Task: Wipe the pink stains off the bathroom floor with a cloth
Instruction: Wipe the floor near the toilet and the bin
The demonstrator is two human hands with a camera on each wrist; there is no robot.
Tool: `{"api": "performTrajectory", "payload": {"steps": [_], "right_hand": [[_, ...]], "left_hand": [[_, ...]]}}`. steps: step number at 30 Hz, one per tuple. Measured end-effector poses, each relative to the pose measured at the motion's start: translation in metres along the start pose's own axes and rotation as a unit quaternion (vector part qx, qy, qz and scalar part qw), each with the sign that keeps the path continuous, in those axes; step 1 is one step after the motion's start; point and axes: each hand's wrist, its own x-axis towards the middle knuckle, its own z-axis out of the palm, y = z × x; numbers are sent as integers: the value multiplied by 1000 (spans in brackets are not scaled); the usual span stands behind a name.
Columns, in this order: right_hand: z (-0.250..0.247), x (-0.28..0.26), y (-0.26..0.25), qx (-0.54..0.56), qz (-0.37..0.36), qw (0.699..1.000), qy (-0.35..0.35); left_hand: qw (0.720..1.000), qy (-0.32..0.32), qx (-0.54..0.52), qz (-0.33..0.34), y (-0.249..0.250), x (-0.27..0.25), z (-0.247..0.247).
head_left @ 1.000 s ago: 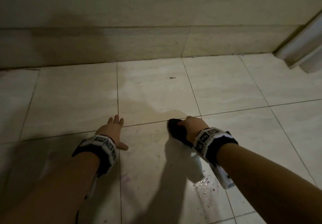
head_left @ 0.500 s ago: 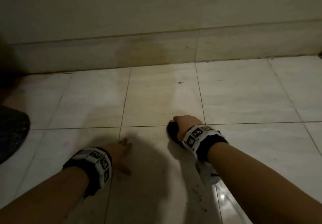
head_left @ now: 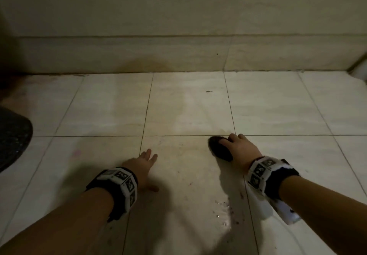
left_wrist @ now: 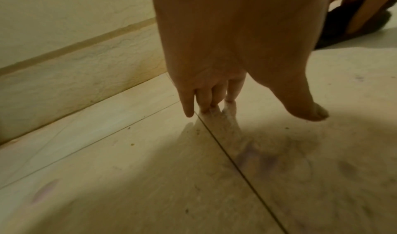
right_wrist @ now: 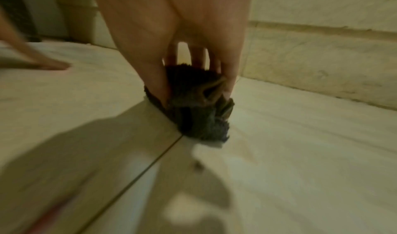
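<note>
The right hand (head_left: 241, 149) grips a dark cloth (head_left: 220, 149) pressed on the floor (head_left: 188, 111); the left hand (head_left: 139, 165) rests flat, fingers spread, beside faint pink stains (head_left: 76, 152). A dark mat (head_left: 12, 137) lies at the floor's left edge.

1. Floor (head_left: 188, 111): pale glossy tiles with dark grout lines.
2. Dark cloth (head_left: 220, 150): bunched, lying on the floor near a grout crossing.
3. Pink stain (head_left: 76, 152): faint smear on the left tile.
4. Dark specks (head_left: 228, 209): scattered on the near tile.
</note>
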Motion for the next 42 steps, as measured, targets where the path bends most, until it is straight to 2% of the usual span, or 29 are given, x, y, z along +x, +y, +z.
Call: {"api": "performTrajectory", "payload": {"steps": [4, 6, 8, 10, 13, 15, 16, 18, 22, 25, 27, 29, 32, 34, 37, 39, 40, 42], "right_hand": [[40, -72, -23, -28, -116, 990, 77], [58, -96, -28, -33, -153, 987, 45], [55, -99, -25, 5, -155, 987, 37], [44, -83, -14, 49, -106, 990, 78], [17, -46, 9, 88, 80, 985, 122], [11, -32, 24, 87, 180, 978, 62], [13, -31, 27, 75, 194, 977, 38], [23, -38, 22, 51, 153, 986, 46], [59, -85, -8, 34, -18, 994, 100], [74, -118, -35, 32, -117, 989, 83], [75, -124, -47, 52, -126, 990, 46], [66, -109, -48, 84, -113, 987, 76], [39, -64, -43, 150, -9, 978, 145], [25, -30, -40, 160, 83, 974, 137], [13, 5, -48, 166, 120, 975, 89], [14, 12, -60, 140, 105, 983, 55], [19, 9, -68, 113, 72, 989, 59], [31, -10, -87, 66, -48, 990, 115]], "left_hand": [[1000, 12, 29, 1, 0, 6, 2], [999, 19, 38, 11, -2, 5, 2], [999, 20, 39, 25, -6, 4, 3], [999, 19, 28, 36, -10, 3, 9], [998, 28, 14, 47, -14, 3, 22], [998, 34, 9, 52, -16, 3, 25], [998, 34, 9, 54, -17, 4, 24], [998, 29, 8, 57, -18, 3, 21], [998, 23, -8, 59, -17, 3, 22], [998, 22, -12, 57, -18, 4, 20], [999, 21, -5, 49, -16, 3, 18], [999, 20, -4, 41, -14, 2, 16], [999, 26, -10, 33, -12, 1, 14], [999, 27, -13, 33, -12, 3, 14], [999, 14, -10, 36, -14, 5, 16], [999, 11, -13, 39, -14, 5, 17], [999, 13, -18, 42, -15, 5, 18], [998, 22, -29, 48, -16, 5, 19]]}}
